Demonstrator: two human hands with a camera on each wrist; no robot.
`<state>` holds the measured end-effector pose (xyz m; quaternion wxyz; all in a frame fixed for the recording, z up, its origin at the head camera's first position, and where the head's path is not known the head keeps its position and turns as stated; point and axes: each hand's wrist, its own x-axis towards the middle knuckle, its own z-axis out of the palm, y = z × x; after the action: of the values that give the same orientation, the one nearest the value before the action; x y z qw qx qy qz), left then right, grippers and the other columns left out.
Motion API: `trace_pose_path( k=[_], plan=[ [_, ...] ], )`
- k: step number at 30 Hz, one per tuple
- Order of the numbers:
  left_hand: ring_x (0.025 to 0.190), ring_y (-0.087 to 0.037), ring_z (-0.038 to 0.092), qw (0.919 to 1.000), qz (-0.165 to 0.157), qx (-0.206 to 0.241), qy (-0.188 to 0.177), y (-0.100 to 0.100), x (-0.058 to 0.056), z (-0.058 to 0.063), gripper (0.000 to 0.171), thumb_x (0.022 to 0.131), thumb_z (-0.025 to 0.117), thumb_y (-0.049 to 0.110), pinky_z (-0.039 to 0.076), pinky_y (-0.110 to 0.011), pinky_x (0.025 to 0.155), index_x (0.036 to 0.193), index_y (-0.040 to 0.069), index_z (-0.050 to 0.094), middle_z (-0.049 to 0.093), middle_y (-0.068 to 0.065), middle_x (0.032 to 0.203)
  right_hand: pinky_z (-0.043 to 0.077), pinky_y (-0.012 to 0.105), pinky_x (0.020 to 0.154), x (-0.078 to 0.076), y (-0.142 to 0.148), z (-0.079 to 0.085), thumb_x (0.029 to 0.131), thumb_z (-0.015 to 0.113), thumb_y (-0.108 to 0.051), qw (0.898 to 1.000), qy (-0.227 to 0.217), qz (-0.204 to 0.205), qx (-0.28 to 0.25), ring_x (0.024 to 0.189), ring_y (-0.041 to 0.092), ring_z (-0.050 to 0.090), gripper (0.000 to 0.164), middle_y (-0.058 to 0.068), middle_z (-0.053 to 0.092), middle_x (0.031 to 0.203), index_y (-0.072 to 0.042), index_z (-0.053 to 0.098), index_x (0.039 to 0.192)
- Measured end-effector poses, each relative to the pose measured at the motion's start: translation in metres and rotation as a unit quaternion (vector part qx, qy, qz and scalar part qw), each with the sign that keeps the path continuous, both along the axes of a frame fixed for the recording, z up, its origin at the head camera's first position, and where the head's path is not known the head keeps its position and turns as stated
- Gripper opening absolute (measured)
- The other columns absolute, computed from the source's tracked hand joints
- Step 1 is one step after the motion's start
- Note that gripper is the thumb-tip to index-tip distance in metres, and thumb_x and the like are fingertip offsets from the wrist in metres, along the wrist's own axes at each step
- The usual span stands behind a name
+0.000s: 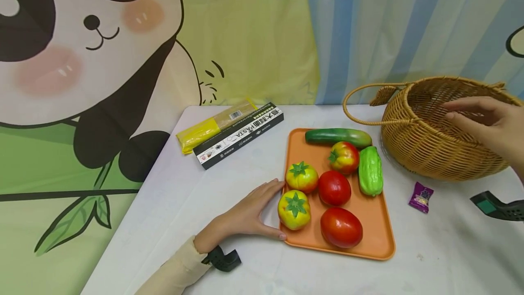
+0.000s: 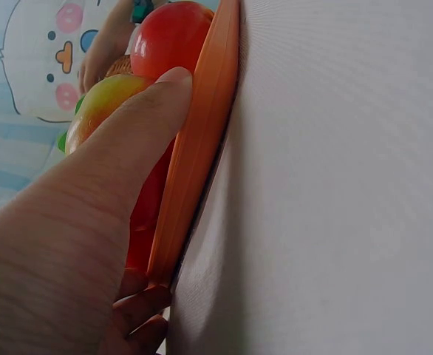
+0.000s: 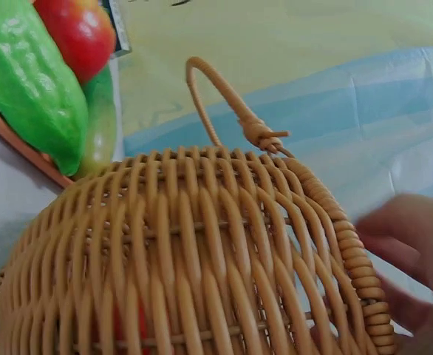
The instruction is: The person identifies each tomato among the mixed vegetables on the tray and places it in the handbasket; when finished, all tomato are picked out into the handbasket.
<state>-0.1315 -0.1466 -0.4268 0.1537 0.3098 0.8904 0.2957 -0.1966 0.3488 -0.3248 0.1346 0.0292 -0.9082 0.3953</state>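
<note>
My left hand (image 1: 251, 213) rests against the left edge of an orange tray (image 1: 378, 231), thumb and fingers spread along its rim. In the left wrist view the thumb (image 2: 161, 103) lies at the rim beside the produce. On the tray lie two yellow-green tomatoes (image 1: 294, 211) near that hand, a red-yellow tomato (image 1: 345, 157), two red tomatoes (image 1: 341, 227), a cucumber (image 1: 337, 137) and a bumpy green gourd (image 1: 370, 171). Over the mouth of a wicker basket (image 1: 434, 151) is my right hand (image 1: 493, 119), thumb and fingers apart, nothing seen between them.
Something red (image 3: 131, 322) shows through the basket's weave. A purple-wrapped candy (image 1: 420, 197) lies between tray and basket. Behind the tray, at left, are a black pasta box (image 1: 239, 135) and a yellow packet (image 1: 217, 126). The basket's handle (image 1: 348, 104) sticks out leftward.
</note>
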Motion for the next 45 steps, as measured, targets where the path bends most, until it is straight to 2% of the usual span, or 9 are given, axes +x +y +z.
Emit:
trace_pose_path(
  k=[2,6,19,22,26,28,31,41,45],
  plan=[
    [0.149,-0.021,0.015,1.0,0.0,0.0,0.001,0.0,0.0,0.0,0.114,0.069,0.082,0.056,0.02,-0.048,0.119,0.157,0.025,0.017,0.016,-0.003,0.163,0.036,0.005,0.092,0.003,-0.001,0.0,0.101,0.053,-0.02,0.999,0.029,-0.015,-0.037,0.101,-0.012,0.043,0.03,-0.031,0.047,0.108,-0.025,0.06,0.129],
    [0.149,-0.021,0.015,1.0,0.0,0.0,0.001,0.0,0.0,0.0,0.114,0.069,0.082,0.056,0.02,-0.048,0.119,0.157,0.025,0.017,0.017,-0.002,0.163,0.027,0.011,0.108,0.007,-0.003,0.0,0.102,0.052,-0.018,0.993,0.062,-0.036,-0.093,0.108,-0.009,0.044,0.029,-0.028,0.051,0.112,-0.018,0.063,0.128],
    [0.149,-0.021,0.015,1.0,0.003,-0.001,-0.004,0.0,0.001,0.001,0.113,0.07,0.082,0.055,0.019,-0.047,0.119,0.157,0.024,0.018,0.016,-0.003,0.163,0.037,0.0,0.086,0.019,-0.037,0.023,0.099,0.056,-0.01,0.991,0.077,-0.01,-0.109,0.098,-0.01,0.052,0.027,-0.028,0.057,0.105,-0.02,0.066,0.122],
    [0.149,-0.022,0.015,1.0,0.002,-0.002,-0.002,0.0,0.001,0.001,0.113,0.07,0.082,0.055,0.019,-0.047,0.12,0.157,0.024,0.017,0.016,-0.003,0.163,0.034,0.004,0.099,0.02,-0.042,0.023,0.099,0.056,-0.011,0.992,0.065,-0.002,-0.106,0.101,-0.009,0.05,0.027,-0.028,0.057,0.105,-0.02,0.065,0.123],
    [0.149,-0.022,0.015,1.0,0.002,-0.003,-0.002,0.0,0.001,0.001,0.113,0.07,0.082,0.055,0.019,-0.047,0.12,0.157,0.024,0.017,0.016,-0.003,0.163,0.035,0.005,0.099,0.019,-0.046,0.022,0.098,0.058,-0.008,0.991,0.074,0.036,-0.104,0.105,-0.006,0.05,0.026,-0.022,0.057,0.11,-0.012,0.065,0.123],
    [0.149,-0.022,0.015,1.0,0.002,-0.002,-0.003,0.001,0.001,0.001,0.113,0.07,0.082,0.055,0.019,-0.047,0.12,0.157,0.024,0.017,0.016,-0.003,0.163,0.039,0.002,0.086,0.018,-0.049,0.023,0.096,0.059,-0.004,0.989,0.088,0.057,-0.105,0.105,-0.004,0.051,0.026,-0.018,0.058,0.111,-0.008,0.065,0.121],
    [0.149,-0.022,0.015,1.0,0.002,-0.004,-0.003,0.001,0.001,0.002,0.114,0.07,0.082,0.055,0.019,-0.047,0.12,0.157,0.024,0.017,0.016,-0.003,0.163,0.041,0.002,0.08,0.019,-0.055,0.025,0.094,0.061,0.0,0.987,0.099,0.071,-0.108,0.103,-0.003,0.053,0.026,-0.016,0.06,0.111,-0.005,0.066,0.119],
    [0.149,-0.023,0.015,1.0,0.001,-0.004,-0.001,0.0,0.001,0.003,0.114,0.07,0.083,0.054,0.019,-0.046,0.12,0.157,0.023,0.017,0.016,-0.004,0.163,0.044,0.006,0.083,0.023,-0.074,0.03,0.093,0.059,0.007,0.979,0.117,0.122,-0.116,0.104,0.005,0.056,0.028,-0.005,0.061,0.114,0.004,0.063,0.121],
    [0.149,-0.023,0.015,1.0,-0.001,-0.001,-0.001,0.001,0.0,0.003,0.113,0.07,0.083,0.053,0.019,-0.046,0.12,0.157,0.023,0.018,0.017,-0.004,0.163,0.047,0.008,0.083,0.022,-0.08,0.028,0.091,0.057,0.012,0.969,0.122,0.159,-0.142,0.101,0.008,0.06,0.03,0.0,0.063,0.114,0.005,0.064,0.119]
  ],
)
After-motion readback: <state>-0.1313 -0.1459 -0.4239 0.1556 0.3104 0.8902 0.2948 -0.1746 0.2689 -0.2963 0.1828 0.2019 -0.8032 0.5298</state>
